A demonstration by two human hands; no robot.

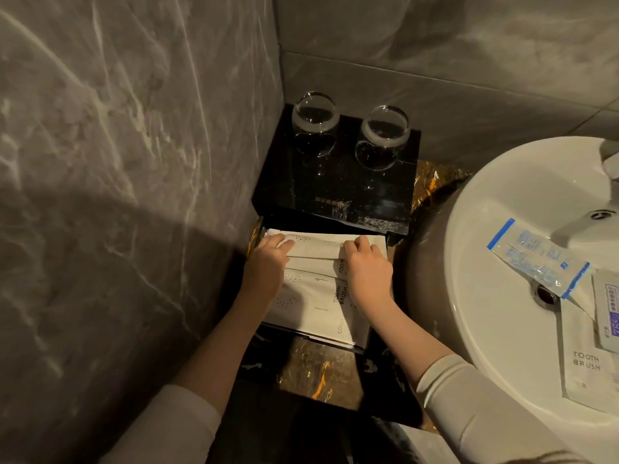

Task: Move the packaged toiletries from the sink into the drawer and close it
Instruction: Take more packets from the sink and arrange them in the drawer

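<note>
A black drawer [360, 346] stands pulled out from a glossy black box [335, 192] in the corner. Several white paper packets [311, 303] marked TOOTH BRUSH and COMB lie overlapped inside it. My left hand [268, 262] and my right hand [366, 269] both rest on the packets at the back of the drawer, fingers pressing on the top white packet [318, 246]. In the white sink [485, 262] at the right lie a clear blue-edged sachet [536, 259], a white TOOTH BRUSH packet [586, 366] and another small packet [608, 313].
Two upturned glasses [315, 123] stand on top of the black box. Grey marble walls close in at the left and behind. A dark veined counter [318, 373] lies under the drawer. The faucet [609, 162] reaches over the sink at the far right.
</note>
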